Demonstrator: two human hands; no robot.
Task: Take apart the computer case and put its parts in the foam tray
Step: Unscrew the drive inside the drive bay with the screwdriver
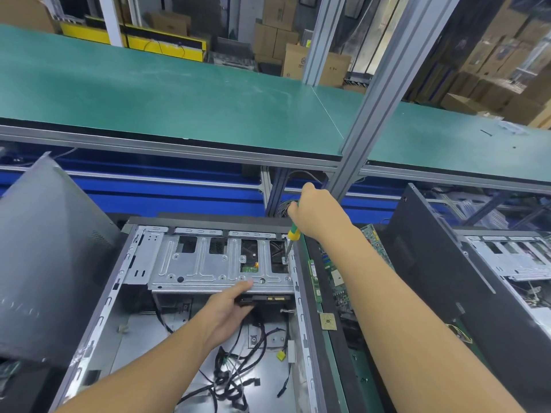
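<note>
An open computer case (98, 317) lies on its side in front of me, loose black cables (238, 362) on its floor. A silver drive cage (208, 263) spans its far end. My right hand (316, 213) grips a green-and-yellow screwdriver (293, 232) upright, its tip on a screw at the cage's right corner. My left hand (229, 305) holds the cage's front edge, thumb on top, fingers under it by a black drive (265, 299). A dark foam tray (337, 332) to the right holds a green motherboard (340, 278) and a CPU chip (328, 321).
A detached grey side panel (44, 263) leans at the left. Another black case (465, 278) with its own silver cage stands at the right. A green-topped bench (179, 93) runs behind, with an aluminium post (375, 108) rising by my right hand. Cardboard boxes are stacked beyond.
</note>
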